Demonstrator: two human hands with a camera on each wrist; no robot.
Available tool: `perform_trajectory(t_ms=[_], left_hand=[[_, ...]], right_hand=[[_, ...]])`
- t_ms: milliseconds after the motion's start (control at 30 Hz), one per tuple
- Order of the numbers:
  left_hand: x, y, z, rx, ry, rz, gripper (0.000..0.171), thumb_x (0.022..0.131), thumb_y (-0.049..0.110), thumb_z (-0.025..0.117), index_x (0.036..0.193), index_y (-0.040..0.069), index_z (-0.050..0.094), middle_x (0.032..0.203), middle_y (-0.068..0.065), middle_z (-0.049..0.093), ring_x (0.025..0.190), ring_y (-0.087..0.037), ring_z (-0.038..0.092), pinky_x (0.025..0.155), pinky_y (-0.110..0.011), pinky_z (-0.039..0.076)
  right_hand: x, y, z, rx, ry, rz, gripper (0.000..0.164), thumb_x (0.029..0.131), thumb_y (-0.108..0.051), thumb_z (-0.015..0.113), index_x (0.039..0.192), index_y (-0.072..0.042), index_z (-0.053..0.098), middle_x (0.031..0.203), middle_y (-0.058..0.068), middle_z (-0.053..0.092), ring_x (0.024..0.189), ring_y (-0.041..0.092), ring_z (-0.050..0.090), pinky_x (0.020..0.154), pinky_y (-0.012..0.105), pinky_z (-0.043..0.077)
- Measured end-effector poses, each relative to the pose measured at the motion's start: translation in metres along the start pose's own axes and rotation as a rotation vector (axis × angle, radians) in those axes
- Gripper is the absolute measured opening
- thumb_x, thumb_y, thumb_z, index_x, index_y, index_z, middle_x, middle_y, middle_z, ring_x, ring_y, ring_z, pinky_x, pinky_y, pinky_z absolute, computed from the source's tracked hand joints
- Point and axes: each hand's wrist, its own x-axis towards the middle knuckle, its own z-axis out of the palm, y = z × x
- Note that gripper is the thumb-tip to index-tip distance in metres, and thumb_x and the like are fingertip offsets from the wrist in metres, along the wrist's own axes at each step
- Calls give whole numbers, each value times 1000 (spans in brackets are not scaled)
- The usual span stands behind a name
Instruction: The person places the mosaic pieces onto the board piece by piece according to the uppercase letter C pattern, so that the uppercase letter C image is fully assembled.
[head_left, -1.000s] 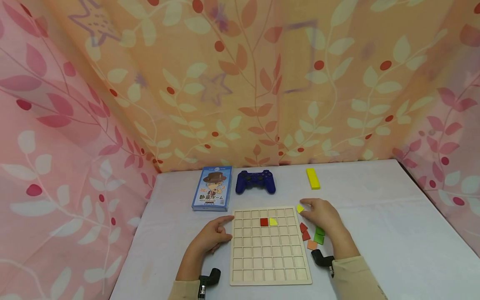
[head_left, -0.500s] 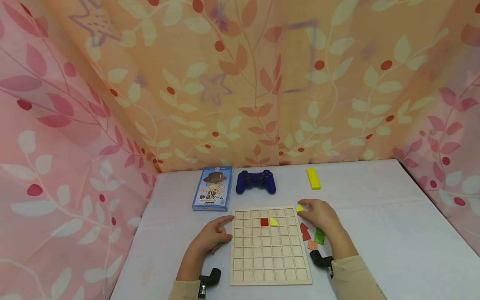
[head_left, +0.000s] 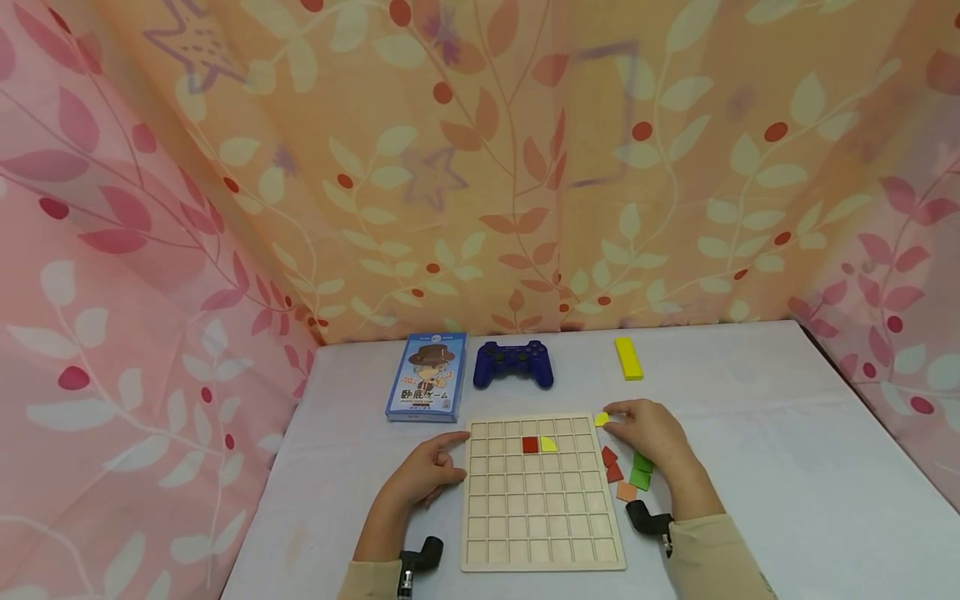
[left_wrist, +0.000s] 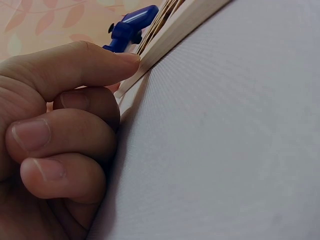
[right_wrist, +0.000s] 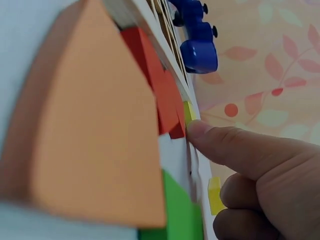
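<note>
A pale wooden grid board [head_left: 517, 482] lies flat on the white-covered table. Set in its cells are a red square tile [head_left: 530, 445] and, beside it, a yellow quarter-round tile [head_left: 548, 445]. My left hand [head_left: 422, 475] touches the board's left edge with the extended index finger and thumb; its other fingers are curled, as the left wrist view shows. Just off the board's far right corner, my right hand [head_left: 651, 433] pinches a second yellow tile [head_left: 602, 420] between thumb and index finger. In the right wrist view the thumb covers part of that tile [right_wrist: 188, 113].
Two red pieces [head_left: 612, 472], two green pieces [head_left: 641, 478] and an orange tile [head_left: 626, 492] lie right of the board. Behind it stand a blue boxed game [head_left: 427, 379], a blue game controller [head_left: 513, 365] and a yellow bar [head_left: 628, 358]. Patterned curtains [head_left: 480, 208] enclose the table.
The yellow tile at my right fingertips has turned and shifted slightly. My left hand stays at the board's edge, and the tiles in the cells are unmoved.
</note>
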Motion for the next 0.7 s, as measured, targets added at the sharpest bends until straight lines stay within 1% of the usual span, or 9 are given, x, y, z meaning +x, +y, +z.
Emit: perform_trajectory(t_ms=[67, 133, 267, 300, 400, 500, 700], left_hand=[[0, 0, 0, 1, -2, -2, 68, 87, 5, 78, 150, 13, 53, 58, 3, 49, 35, -9, 36, 34, -23, 33], [0, 0, 0, 1, -4, -3, 68, 87, 4, 78, 150, 13, 53, 58, 3, 49, 35, -9, 36, 34, -23, 33], [-1, 1, 0, -1, -7, 2, 68, 87, 4, 77, 150, 12, 53, 58, 3, 50, 35, -9, 36, 34, -23, 33], [-1, 2, 0, -1, -8, 2, 68, 87, 4, 77, 150, 12, 52, 58, 3, 50, 35, -9, 36, 34, -23, 33], [-1, 3, 0, 0, -10, 0, 68, 87, 4, 77, 150, 12, 52, 59, 3, 50, 35, -8, 36, 34, -23, 33], [-2, 3, 0, -2, -12, -3, 68, 87, 4, 77, 150, 12, 52, 59, 3, 50, 35, -8, 36, 34, -23, 33], [-1, 3, 0, -6, -14, 5, 68, 88, 4, 76, 150, 12, 52, 58, 3, 49, 35, -8, 36, 34, -23, 33]], right_hand=[[-1, -1, -2, -12, 9, 5, 30, 92, -28, 76, 118, -13, 78, 99, 8, 71, 83, 24, 56, 70, 37, 45], [-1, -2, -4, -17, 7, 5, 28, 93, -29, 76, 116, -12, 78, 106, 10, 72, 85, 25, 57, 71, 37, 45], [-2, -3, -8, -28, -20, 4, 32, 92, -30, 77, 118, -12, 77, 109, 11, 72, 81, 23, 55, 69, 36, 44], [-3, -4, -9, -31, -28, 3, 33, 92, -30, 77, 120, -11, 77, 106, 11, 71, 80, 23, 54, 69, 36, 43], [-5, -5, -11, -43, -36, 6, 35, 89, -30, 80, 119, -11, 77, 104, 10, 71, 82, 24, 54, 72, 39, 45], [-6, -5, -12, -32, -55, 20, 36, 87, -30, 82, 117, -11, 76, 96, 8, 67, 83, 25, 54, 71, 40, 45], [-7, -4, -11, -27, -63, 19, 32, 87, -28, 81, 114, -12, 76, 84, 3, 61, 79, 24, 53, 68, 37, 43]])
